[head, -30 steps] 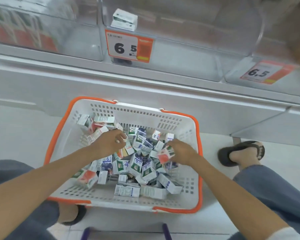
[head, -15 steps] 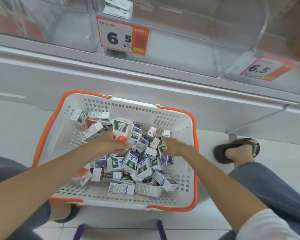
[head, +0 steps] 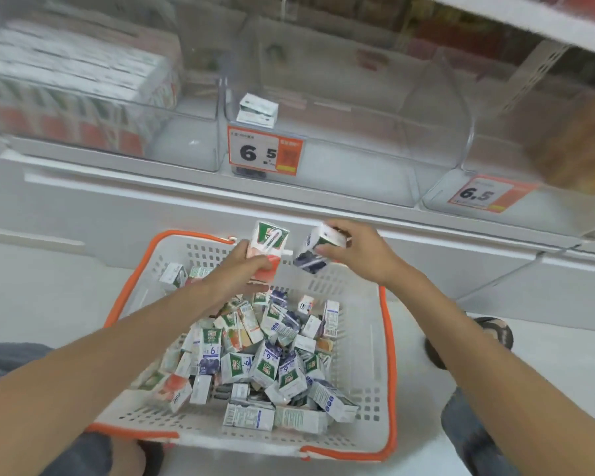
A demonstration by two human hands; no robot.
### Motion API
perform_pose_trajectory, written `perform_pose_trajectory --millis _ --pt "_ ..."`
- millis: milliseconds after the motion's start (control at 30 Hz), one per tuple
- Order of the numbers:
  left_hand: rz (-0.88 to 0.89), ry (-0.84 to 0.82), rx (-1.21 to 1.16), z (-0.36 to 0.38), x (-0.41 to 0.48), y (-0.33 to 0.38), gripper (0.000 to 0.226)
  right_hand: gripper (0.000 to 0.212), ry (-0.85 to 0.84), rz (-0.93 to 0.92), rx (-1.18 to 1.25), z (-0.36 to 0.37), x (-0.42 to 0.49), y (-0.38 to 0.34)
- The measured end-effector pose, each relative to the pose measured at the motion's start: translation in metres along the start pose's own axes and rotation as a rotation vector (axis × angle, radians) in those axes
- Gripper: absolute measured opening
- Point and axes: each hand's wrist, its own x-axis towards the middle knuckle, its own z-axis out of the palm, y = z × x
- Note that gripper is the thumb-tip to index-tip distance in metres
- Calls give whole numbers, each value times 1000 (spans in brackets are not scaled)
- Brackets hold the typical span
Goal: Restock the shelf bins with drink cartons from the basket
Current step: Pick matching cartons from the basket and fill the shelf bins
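A white basket with an orange rim [head: 384, 365] stands on the floor, holding several small drink cartons [head: 255, 359]. My left hand [head: 241, 269] grips a green and peach carton [head: 268, 242] above the basket's far edge. My right hand [head: 354, 250] holds a blue berry carton [head: 315, 250] beside it. Above, a clear middle shelf bin [head: 340, 139] holds a single carton [head: 257, 109] at its front left. The left bin [head: 186, 132] is packed with rows of red and green cartons [head: 76, 97].
Orange price tags reading 6.5 hang on the middle bin [head: 265, 151] and the right bin [head: 488, 195]. A white shelf ledge [head: 220, 190] runs below the bins. My knees and a sandalled foot [head: 495, 333] flank the basket on the tiled floor.
Both hands have risen out of the basket, each carrying a carton, toward the shelf. The view has tilted upward, showing more of the bins.
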Motion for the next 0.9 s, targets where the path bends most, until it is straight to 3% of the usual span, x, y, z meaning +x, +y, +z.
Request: perform_pose_trajectory --millis 67,167,300,533,633,700,733,833,900 --pt "122 44 21 -10 -5 32 25 26 155 -147 81 -37 9 -50" --pt "283 104 -11 -32 -17 77 24 23 371 -318 200 -83 23 -108" --pt "458 216 55 -65 -32 121 26 29 501 -321 138 -104 70 -139" --pt "574 309 86 -105 -29 163 33 31 382 -108 -28 -68 174 -146" --pt "548 281 33 -114 -25 165 29 31 23 73 155 -42 196 -143" --pt "534 247 -1 -118 -24 165 32 42 -97 151 167 -33 195 -147" --pt "529 234 -9 -119 -24 165 33 46 -75 116 129 -34 194 -151" --pt "548 220 22 -123 -26 169 31 39 272 -185 76 -37 176 -178" --pt "582 231 85 -126 -29 173 29 41 198 -347 201 -31 155 -210"
